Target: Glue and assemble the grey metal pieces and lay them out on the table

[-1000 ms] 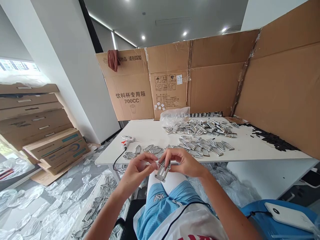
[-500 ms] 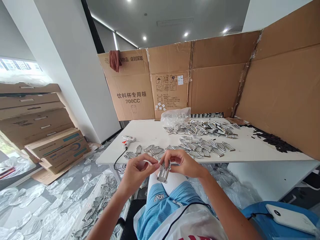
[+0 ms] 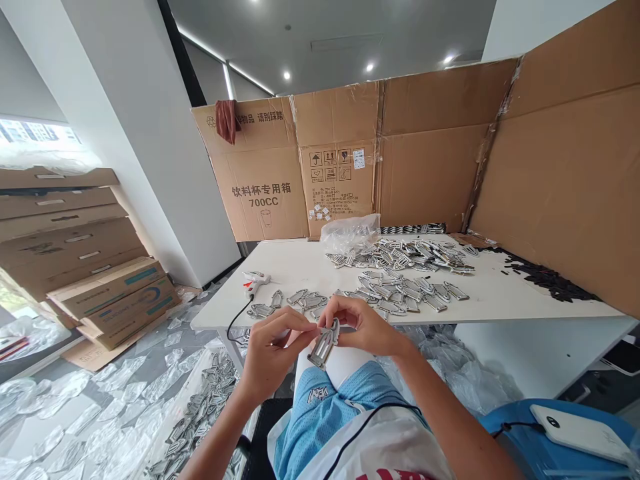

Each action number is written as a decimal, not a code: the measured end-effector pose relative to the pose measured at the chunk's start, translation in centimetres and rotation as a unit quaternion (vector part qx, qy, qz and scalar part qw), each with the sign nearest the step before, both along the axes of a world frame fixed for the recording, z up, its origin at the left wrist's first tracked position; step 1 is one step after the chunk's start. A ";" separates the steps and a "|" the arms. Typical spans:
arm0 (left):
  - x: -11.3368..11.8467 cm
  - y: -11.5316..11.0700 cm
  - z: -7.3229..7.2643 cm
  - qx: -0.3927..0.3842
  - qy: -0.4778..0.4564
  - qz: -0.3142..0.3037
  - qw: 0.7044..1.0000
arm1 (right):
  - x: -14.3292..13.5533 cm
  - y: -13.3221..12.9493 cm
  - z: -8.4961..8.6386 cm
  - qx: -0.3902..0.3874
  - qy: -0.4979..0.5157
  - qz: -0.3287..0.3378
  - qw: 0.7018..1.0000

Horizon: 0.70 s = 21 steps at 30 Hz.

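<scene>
Above my lap, just off the front table edge, my right hand (image 3: 363, 325) pinches a flat silvery metal piece (image 3: 324, 345) with a rounded top and long slots. My left hand (image 3: 277, 345) is closed beside it, thumb and forefinger pressed together at the piece's upper left edge; whatever lies between those fingertips is too small to make out. Similar pieces (image 3: 410, 290) lie heaped on the white table (image 3: 295, 263) beyond my hands, with a smaller group (image 3: 307, 300) nearer the left.
A glue gun (image 3: 256, 279) with a black cord lies on the table's left side. Crumpled clear plastic (image 3: 350, 233) and black strips (image 3: 555, 280) are farther back. Cardboard panels (image 3: 425, 153) wall the rear and right. A white phone (image 3: 583, 433) rests on a blue stool (image 3: 520, 433).
The metal piece has tilted, its lower end swinging slightly left, and more of its rounded top shows. My left hand has shifted slightly.
</scene>
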State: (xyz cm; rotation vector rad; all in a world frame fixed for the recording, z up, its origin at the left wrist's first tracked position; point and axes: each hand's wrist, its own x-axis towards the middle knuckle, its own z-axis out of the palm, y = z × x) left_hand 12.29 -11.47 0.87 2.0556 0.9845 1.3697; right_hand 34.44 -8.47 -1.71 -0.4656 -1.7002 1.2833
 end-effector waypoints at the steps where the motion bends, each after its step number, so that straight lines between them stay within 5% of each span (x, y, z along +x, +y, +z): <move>1: 0.0 0.0 0.0 -0.002 0.002 -0.005 1.000 | 0.0 0.0 0.0 -0.001 0.000 0.003 1.000; 10: -0.6 0.7 -0.7 0.023 0.051 -0.125 0.991 | -0.2 0.3 -0.3 0.010 0.004 0.000 1.000; 21: -0.7 0.8 -0.5 -0.081 0.109 -0.089 0.987 | -0.6 0.0 -0.3 -0.006 -0.023 -0.015 1.000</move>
